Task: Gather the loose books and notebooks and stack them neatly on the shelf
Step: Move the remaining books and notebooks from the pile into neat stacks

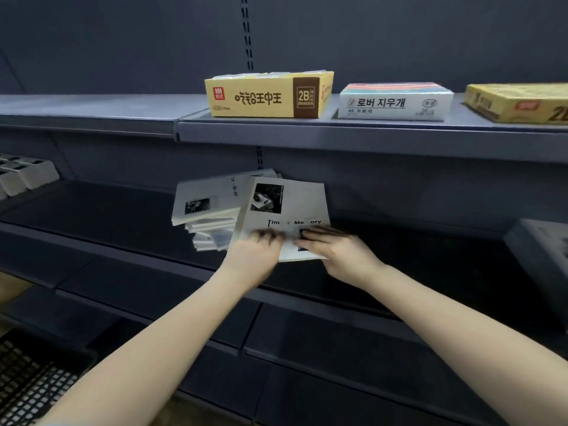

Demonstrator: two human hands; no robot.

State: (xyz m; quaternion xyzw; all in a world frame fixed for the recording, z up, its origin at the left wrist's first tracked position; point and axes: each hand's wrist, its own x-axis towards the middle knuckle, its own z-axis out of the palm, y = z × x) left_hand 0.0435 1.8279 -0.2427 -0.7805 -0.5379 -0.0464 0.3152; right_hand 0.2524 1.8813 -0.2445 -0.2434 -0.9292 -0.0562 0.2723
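From my remote seat I see both hands on one grey notebook [293, 207], which lies tilted over the right side of a loose stack of notebooks [206, 219] on the dark middle shelf [107, 216]. Its cover is pale grey, with a black-and-white photo bordered like a film strip in the upper left and black lettering across the middle that the fingers partly cover. The covers in the stack carry the same kind of photo, and their edges are fanned out unevenly.

The left hand [256, 250] is blurred; its fingers curl down over the notebook's near left edge and grip it. The right hand [338, 250] lies on the lower right of the cover with its fingers nearly straight, pressing flat across it.

On the upper shelf [338, 136] stand a yellow 2B eraser box [264, 98], a white eraser box [395, 103] just beside it and another yellow box [519, 103] at the right edge. A black mesh basket [33, 376] sits at lower left.
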